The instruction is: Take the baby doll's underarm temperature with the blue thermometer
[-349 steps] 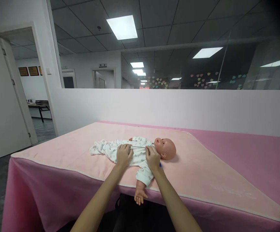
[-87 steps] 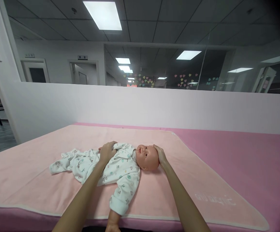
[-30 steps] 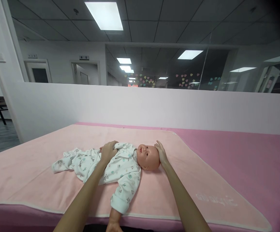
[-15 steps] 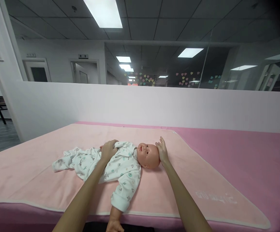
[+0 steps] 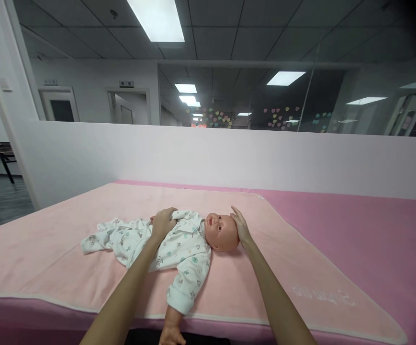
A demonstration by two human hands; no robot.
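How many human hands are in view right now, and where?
2: the bare left hand rests on the white patterned suit of the bald plastic doll; the bare right hand is at the crown of its head.

The doll's head (image 5: 222,235) looks like smooth plastic with a faint sheen, its suit (image 5: 181,247) matt, creased cloth, the peach mat (image 5: 265,282) soft matt fabric, the pink cover (image 5: 373,230) plain matt cloth, and the window (image 5: 243,93) glossy, reflective glass.
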